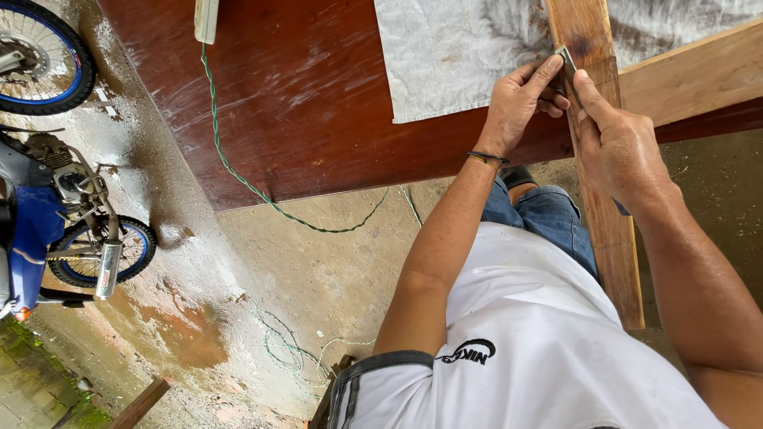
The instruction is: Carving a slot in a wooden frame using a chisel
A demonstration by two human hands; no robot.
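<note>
**Marking a plank on the counter, both hands pinching a little metal tool**

So I'm leaning over the counter (302,103), the dark red-brown one, and I'm working on a plank (608,230) that's running from the counter top down past my knee toward the floor. My left hand (520,103) is coming in from the side and my right hand (624,143) is sitting on the plank itself. Between them I'm holding a small flat metal tool (566,62) right against the plank's edge. Left fingers are closed around its upper end, right thumb and forefinger are pinched on the lower part. Can't tell exactly what kind of tool it is, too much of it is hiding under my fingers.

The plank is lying over a grey cloth (453,56), and a second, paler board (691,75) is crossing beside it at an angle.

What's worrying me, just judging from how it's sitting: a lot of that plank is hanging off the counter with nothing clamping it, so if I'm pressing hard it could pivot or slide on the cloth and throw the tool off line. My fingertips are also right next to the tool's edge, so a slip could nick them.

Also there's a green cord (238,171) trailing off the counter and looping on the floor, easy to snag with a foot. Motorbike (48,214) is parked off to the left, well clear.
</note>
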